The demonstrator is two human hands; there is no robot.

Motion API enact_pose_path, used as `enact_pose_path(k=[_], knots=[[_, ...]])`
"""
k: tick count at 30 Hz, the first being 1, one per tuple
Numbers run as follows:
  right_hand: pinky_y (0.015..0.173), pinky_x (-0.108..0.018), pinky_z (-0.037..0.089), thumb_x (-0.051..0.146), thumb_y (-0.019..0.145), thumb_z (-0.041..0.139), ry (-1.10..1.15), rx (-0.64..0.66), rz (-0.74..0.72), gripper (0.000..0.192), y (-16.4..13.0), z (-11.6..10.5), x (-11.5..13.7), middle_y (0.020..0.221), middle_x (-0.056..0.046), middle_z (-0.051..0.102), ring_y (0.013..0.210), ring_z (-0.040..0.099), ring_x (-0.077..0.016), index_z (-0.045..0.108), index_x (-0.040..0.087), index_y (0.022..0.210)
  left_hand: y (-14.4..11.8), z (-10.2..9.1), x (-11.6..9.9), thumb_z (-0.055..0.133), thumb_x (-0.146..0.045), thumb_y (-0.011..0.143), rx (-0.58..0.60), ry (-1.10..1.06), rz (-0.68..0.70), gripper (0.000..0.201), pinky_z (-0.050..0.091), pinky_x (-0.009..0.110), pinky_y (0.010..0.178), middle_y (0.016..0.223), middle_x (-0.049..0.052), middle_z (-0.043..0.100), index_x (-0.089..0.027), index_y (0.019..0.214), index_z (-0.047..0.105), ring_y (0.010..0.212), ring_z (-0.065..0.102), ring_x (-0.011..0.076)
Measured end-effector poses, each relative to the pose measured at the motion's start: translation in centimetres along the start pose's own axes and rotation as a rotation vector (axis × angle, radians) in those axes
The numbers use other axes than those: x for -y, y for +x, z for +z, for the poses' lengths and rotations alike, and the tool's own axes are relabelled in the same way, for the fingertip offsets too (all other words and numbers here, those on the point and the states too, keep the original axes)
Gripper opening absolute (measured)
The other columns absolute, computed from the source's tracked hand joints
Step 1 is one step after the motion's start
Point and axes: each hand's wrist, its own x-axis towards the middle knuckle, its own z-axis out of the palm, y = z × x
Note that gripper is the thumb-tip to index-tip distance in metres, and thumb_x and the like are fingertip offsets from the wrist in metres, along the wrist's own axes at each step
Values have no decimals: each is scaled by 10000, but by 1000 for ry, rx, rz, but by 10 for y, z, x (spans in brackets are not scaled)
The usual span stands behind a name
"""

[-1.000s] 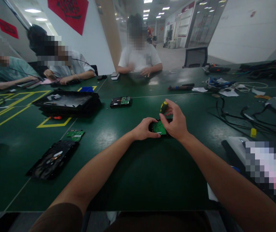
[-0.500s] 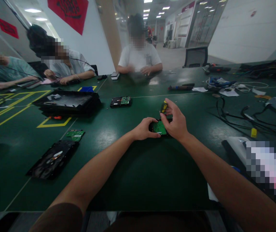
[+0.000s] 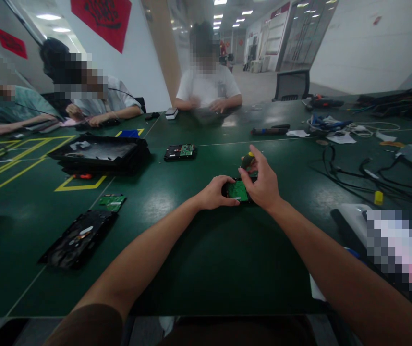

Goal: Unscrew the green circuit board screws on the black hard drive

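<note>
A hard drive lies on the green table with its green circuit board facing up. My left hand grips its left end, thumb and fingers on opposite edges. Over the drive's right part, my right hand is closed around a short screwdriver with a dark green and yellow handle. The handle stands nearly upright, leaning a little; its tip is hidden behind my fingers. My right hand covers the drive's right end.
Another hard drive lies beyond my left hand. To the left are a black drive casing, a loose circuit board and stacked black trays. Cables spread at right. Three people sit across the table.
The screwdriver handle has turned in my right fingers and leans slightly more to the right. My right index finger has shifted a little. My left hand and the drive stay in place.
</note>
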Motion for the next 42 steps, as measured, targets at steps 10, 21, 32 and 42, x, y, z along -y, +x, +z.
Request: enact_pose_path(k=[10,21,32,42], knots=[[918,-530,647,260,964,586,20,19,-16,738,0,-2,3,1442,-101,608,1096,707,-296,283,348,1631,1,2,1,898,-538,660,-1,-4,-29,800,478,503,1102,1328,120,616,-204,1326,607,1248,581,323],[913,-518,643,254,962,583,9,3,-26,717,1,-3,4,1358,-107,608,1021,698,-273,312,348,1619,2,1,3,890,-560,666,3,1,-25,802,491,487,1079,1331,117,609,-202,1324,604,1225,585,316],[875,-503,658,287,957,618,4,-11,-27,701,0,-4,1,1360,-100,624,999,713,-273,352,345,1604,1,3,3,897,-538,667,-1,1,-28,799,478,495,1094,1332,125,608,-194,1323,597,1243,574,323],[896,-489,659,259,966,612,16,-33,-18,704,-2,-1,-4,1434,-99,625,995,744,-269,340,329,1611,1,3,0,891,-524,663,22,-58,-87,874,465,512,1085,1346,141,591,-174,1394,565,1238,567,338]])
